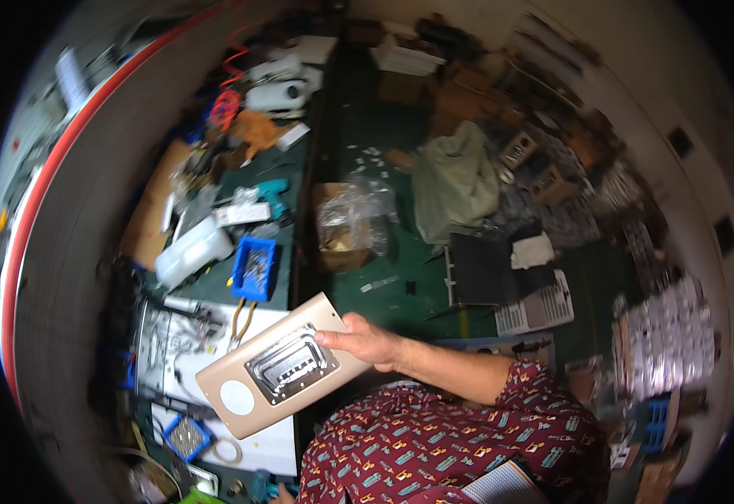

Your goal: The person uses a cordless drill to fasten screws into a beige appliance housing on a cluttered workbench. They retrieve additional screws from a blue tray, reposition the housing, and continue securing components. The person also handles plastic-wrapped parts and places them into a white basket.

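My right hand (369,343) grips the right end of a beige rectangular panel (241,370), thumb over its face and the other fingers hidden behind. The panel is tilted and held above the left bench. Set into its face is a silver rectangular fitting (291,364) with a row of slots and small screws around its rim. A white disc or round opening (236,398) shows near its left end. At the bottom edge, only part of my left hand (283,496) shows, closed against a teal power tool (261,485) that is mostly cut off.
On the left bench stand a blue bin (254,269) of small parts, a second blue tray (186,438), a tape roll (227,451) and another teal power tool (273,198). An open carton (342,252) with clear plastic lies on the green floor. Wrapped stacks (665,340) stand right.
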`<action>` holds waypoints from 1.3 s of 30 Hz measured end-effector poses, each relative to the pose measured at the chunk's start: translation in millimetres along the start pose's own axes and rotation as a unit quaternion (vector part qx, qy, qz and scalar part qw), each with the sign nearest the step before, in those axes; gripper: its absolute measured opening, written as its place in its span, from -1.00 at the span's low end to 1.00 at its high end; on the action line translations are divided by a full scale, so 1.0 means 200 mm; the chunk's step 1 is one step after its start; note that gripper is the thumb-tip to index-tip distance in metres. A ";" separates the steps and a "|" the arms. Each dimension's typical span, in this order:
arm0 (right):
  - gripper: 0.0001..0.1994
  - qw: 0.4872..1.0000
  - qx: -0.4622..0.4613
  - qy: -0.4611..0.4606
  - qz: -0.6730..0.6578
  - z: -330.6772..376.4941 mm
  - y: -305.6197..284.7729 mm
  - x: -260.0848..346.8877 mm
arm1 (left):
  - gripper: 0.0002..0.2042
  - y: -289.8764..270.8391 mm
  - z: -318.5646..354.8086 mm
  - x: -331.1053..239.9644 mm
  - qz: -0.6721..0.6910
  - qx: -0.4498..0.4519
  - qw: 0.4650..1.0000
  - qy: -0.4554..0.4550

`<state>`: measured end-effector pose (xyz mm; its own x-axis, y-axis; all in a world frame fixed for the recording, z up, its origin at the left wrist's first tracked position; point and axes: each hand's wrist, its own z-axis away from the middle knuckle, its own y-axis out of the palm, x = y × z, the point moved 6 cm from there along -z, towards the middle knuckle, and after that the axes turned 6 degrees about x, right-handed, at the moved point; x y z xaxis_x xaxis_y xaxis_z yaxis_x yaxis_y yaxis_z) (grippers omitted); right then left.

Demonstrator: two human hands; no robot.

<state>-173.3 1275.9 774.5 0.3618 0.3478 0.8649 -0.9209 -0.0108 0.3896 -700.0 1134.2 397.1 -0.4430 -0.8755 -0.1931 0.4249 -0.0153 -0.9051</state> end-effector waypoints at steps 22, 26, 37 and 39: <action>-0.50 0.914 -0.380 -0.109 -0.090 0.91 -1.69 -0.25 | -0.59 0.19 2.62 -2.70 0.096 0.697 0.542 0.459; -0.64 0.905 -0.392 -0.143 -0.090 1.12 -1.86 -0.20 | -0.69 0.43 3.00 -2.78 0.045 0.831 0.484 0.269; -0.52 0.736 -0.662 0.136 0.039 1.51 -2.32 -1.18 | -0.77 1.11 4.17 -2.88 -0.248 0.713 0.264 0.600; -0.54 0.738 -0.644 0.186 0.069 1.59 -2.17 -1.36 | -0.69 1.36 4.32 -2.80 -0.303 0.657 0.136 0.677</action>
<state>175.1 888.1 470.9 0.4071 0.6638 0.6274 -0.4055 0.7468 -0.5271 345.6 1203.1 585.5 -0.0722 0.3567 -0.9314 -0.6332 -0.7379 -0.2335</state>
